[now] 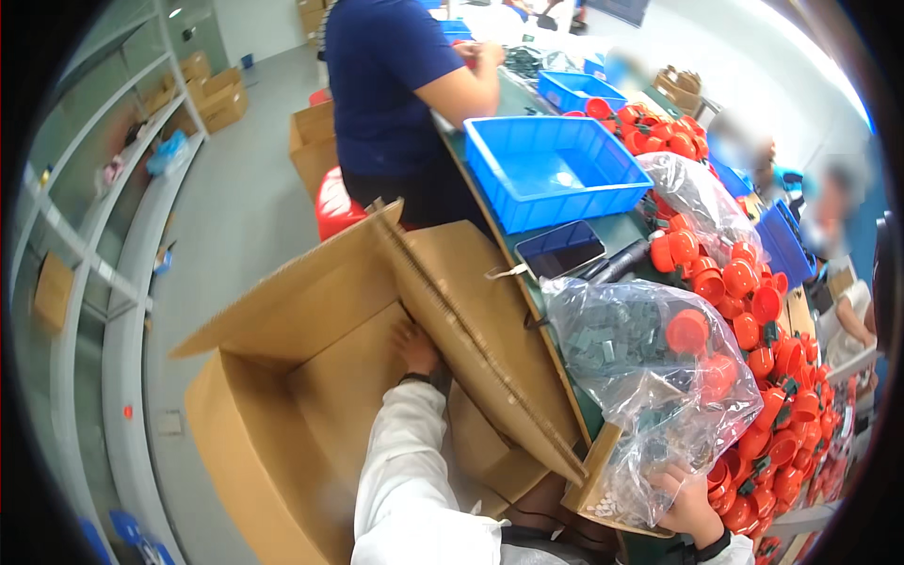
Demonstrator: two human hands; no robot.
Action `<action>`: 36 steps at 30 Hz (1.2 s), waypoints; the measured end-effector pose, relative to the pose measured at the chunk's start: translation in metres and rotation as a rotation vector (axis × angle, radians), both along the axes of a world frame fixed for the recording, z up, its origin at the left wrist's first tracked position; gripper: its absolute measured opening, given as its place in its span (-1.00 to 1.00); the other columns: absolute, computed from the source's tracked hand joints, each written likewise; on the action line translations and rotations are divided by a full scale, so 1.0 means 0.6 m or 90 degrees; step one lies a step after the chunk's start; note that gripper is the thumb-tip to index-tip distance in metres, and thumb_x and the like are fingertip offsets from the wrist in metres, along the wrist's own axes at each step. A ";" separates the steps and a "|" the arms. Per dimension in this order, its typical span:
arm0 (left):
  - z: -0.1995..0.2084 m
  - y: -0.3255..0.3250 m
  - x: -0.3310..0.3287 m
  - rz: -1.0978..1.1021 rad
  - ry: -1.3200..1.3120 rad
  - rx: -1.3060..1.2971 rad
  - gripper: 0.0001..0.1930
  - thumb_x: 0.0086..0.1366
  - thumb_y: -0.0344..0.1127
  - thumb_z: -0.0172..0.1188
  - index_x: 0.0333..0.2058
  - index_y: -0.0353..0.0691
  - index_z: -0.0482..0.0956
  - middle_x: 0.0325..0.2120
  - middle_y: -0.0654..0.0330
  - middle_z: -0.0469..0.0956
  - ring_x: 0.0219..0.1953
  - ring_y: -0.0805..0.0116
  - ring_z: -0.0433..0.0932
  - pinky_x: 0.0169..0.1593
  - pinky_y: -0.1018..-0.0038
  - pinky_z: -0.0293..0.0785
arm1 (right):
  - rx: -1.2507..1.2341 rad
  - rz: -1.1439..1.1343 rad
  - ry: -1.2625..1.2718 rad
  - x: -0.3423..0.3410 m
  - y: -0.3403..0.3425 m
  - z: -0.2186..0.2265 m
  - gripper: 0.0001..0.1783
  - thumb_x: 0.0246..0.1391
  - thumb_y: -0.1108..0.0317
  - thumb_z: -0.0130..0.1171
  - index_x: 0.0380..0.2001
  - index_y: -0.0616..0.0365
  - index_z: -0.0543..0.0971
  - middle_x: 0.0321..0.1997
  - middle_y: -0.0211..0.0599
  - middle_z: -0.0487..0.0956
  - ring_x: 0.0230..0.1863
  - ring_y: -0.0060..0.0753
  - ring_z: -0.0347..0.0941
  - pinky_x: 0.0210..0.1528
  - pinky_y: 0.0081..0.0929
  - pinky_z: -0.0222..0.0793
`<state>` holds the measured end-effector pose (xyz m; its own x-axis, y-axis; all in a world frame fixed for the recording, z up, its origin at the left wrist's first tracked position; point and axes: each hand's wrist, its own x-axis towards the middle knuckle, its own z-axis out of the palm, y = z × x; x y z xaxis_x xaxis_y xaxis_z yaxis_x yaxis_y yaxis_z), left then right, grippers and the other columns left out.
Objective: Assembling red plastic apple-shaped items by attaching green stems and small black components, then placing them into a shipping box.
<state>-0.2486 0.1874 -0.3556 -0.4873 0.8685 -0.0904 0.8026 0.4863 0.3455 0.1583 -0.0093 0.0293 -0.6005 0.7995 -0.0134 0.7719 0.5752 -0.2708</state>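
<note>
My left hand (414, 348) reaches into a large open cardboard box (330, 395) and lies against its inner wall. Its fingers are stretched out, with nothing seen in them. At the lower right, my right hand (687, 507) is closed on the lower edge of a clear plastic bag (650, 395). Dark green small parts (612, 334) and a couple of red cup-shaped pieces show in or through the bag. Beneath it, a small cardboard tray (603, 461) with small white pieces sits at the table edge, partly covered by the plastic.
Many red cup-shaped parts (739, 278) lie heaped along the table. A blue bin (556, 179), a phone (562, 249) with a cable and a dark cylinder (621, 261) stand nearby. A person in a dark blue shirt (386, 85) works ahead. Metal shelves (122, 207) line the left.
</note>
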 end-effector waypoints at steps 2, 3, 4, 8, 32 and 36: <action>0.015 -0.010 -0.014 0.060 -0.026 0.002 -0.42 0.14 -0.25 -0.04 0.17 -0.18 0.16 0.22 -0.27 -0.11 0.24 -0.41 -0.20 0.17 -0.27 -0.25 | -0.008 -0.021 -0.003 -0.003 -0.004 -0.003 -0.71 -0.30 0.22 0.27 -0.38 -0.06 0.54 -0.34 -0.34 0.52 -0.34 -0.15 0.47 -0.44 -0.32 0.36; 0.021 -0.011 -0.011 0.070 -0.024 0.002 -0.42 0.14 -0.25 -0.04 0.17 -0.18 0.16 0.22 -0.27 -0.11 0.24 -0.41 -0.20 0.17 -0.27 -0.25 | 0.019 -0.030 0.021 -0.011 -0.006 0.000 -0.77 -0.30 0.24 0.27 -0.48 0.00 0.52 -0.43 -0.29 0.50 -0.41 -0.12 0.46 -0.47 -0.31 0.34; 0.029 -0.014 -0.009 0.070 -0.031 0.053 -0.46 0.12 -0.28 -0.02 0.12 -0.22 0.21 0.21 -0.30 -0.11 0.23 -0.43 -0.20 0.17 -0.27 -0.22 | 0.019 -0.021 0.025 -0.007 -0.005 0.000 -0.77 -0.30 0.24 0.27 -0.48 0.00 0.52 -0.43 -0.29 0.50 -0.41 -0.12 0.46 -0.47 -0.31 0.34; 0.119 -0.035 -0.012 0.029 -0.064 0.084 -0.57 0.07 -0.33 0.00 -0.05 -0.32 0.34 0.19 -0.37 -0.15 0.21 -0.50 -0.21 0.13 -0.31 -0.15 | 0.047 -0.015 0.050 0.000 -0.004 -0.006 -0.80 -0.29 0.28 0.26 -0.59 0.09 0.46 -0.57 -0.26 0.44 -0.53 -0.13 0.38 -0.51 -0.29 0.29; 0.550 -0.230 -0.126 0.041 -0.008 0.336 -0.77 -0.06 -0.47 0.06 -0.38 -0.41 0.58 -0.42 -0.24 0.54 -0.27 0.01 0.57 -0.16 0.33 0.46 | 0.062 -0.011 0.333 0.031 -0.014 -0.029 -0.91 -0.12 0.38 0.17 -0.48 0.13 0.54 -0.57 -0.30 0.46 -0.52 -0.23 0.44 -0.50 -0.38 0.34; 0.649 -0.234 -0.124 0.090 -0.239 0.482 -0.67 0.01 -0.56 -0.02 -0.19 -0.33 0.52 -0.54 0.16 0.51 -0.59 0.51 0.43 -0.51 0.57 0.35 | 0.062 -0.021 0.336 0.032 -0.015 -0.029 -0.91 -0.12 0.38 0.17 -0.49 0.14 0.53 -0.57 -0.30 0.46 -0.52 -0.23 0.44 -0.49 -0.38 0.35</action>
<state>-0.3233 0.0467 0.0341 -0.6493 0.6936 0.3120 0.5191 0.1044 0.8483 0.1774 -0.0185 0.0118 -0.4802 0.8005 0.3586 0.5639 0.5949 -0.5728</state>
